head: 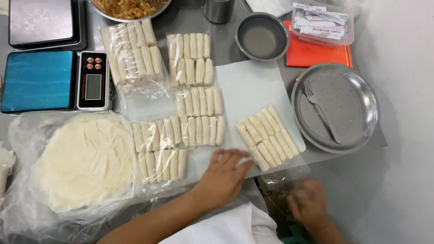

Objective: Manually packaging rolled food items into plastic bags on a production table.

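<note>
Fingers (233, 158) of left hand (223, 177) spread flat on the bag of spring rolls (266, 138); right hand (308, 202), at 5 o'clock, blurred, grip unclear; packing step, bag next needs straightening.

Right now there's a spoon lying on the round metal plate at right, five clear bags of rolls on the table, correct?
Not quite. The head view shows a fork, not a spoon, lying on the round metal plate. The rest holds: five clear bags of rolls lie on the table.
</note>
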